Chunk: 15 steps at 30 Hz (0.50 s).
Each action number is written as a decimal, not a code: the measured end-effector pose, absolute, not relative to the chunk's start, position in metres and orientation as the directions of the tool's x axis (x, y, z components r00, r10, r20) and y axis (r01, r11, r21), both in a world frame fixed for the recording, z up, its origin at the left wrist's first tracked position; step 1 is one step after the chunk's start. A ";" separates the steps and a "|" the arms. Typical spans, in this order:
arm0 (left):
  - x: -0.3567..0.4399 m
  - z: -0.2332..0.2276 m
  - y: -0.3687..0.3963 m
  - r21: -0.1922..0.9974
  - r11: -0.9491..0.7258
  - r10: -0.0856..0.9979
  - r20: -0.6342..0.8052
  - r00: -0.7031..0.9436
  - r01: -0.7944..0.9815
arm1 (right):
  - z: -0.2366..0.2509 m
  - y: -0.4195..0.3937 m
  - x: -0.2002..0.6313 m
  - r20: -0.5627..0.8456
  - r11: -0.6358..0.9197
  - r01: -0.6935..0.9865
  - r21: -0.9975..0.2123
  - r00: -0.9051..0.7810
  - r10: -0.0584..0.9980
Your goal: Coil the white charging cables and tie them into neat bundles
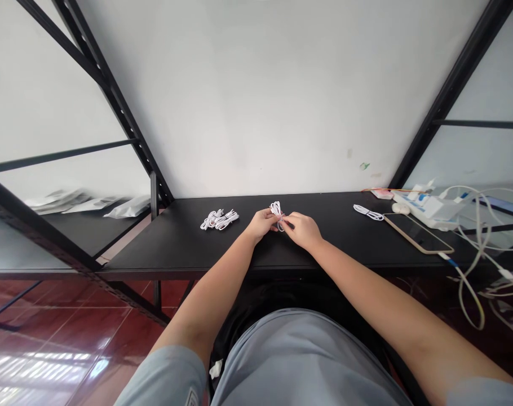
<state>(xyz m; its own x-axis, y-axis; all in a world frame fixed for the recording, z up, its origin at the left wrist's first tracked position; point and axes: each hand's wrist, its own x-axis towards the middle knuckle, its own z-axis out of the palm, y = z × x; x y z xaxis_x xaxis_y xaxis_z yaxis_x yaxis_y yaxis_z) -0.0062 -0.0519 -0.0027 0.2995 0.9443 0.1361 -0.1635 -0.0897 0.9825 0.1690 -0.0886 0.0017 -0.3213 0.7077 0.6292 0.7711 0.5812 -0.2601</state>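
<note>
Both my hands meet over the black shelf top (167,242), around a coiled white cable (275,208). My left hand (261,223) is closed on the left side of the bundle, its fingers partly behind the cable. My right hand (304,228) pinches the bundle's middle from the other side. The loops stick up above my fingers and a small loop hangs below. To the left of my hands lies a small pile of similar coiled white cables (220,219), touching one another. A single white cable bundle (368,212) lies farther off to the right.
At the right are a phone (419,232) with a cable plugged in, a white earbud case (401,208), a power strip with chargers (434,210) and tangled cords (478,248). Black metal posts (125,121) frame the shelf. Plastic packets (129,206) lie on the left shelf.
</note>
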 end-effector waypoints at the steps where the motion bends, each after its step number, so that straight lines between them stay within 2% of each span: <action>1: -0.006 -0.003 -0.052 0.982 -0.090 0.944 0.137 0.300 -0.164 | 0.002 -0.088 0.169 0.640 0.587 0.749 -0.308 -0.293 0.710; 4: -0.007 -0.003 -0.052 0.981 -0.082 0.933 0.137 0.332 -0.173 | 0.004 -0.085 0.171 0.663 0.588 0.687 -0.427 -0.204 0.720; 7: -0.008 -0.003 -0.053 0.978 -0.063 0.925 0.132 0.358 -0.197 | 0.003 -0.082 0.174 0.668 0.599 0.648 -0.470 -0.182 0.721; 15: -0.011 -0.003 -0.051 0.970 -0.016 0.904 0.118 0.412 -0.243 | 0.004 -0.085 0.177 0.693 0.641 0.685 -0.346 -0.274 0.667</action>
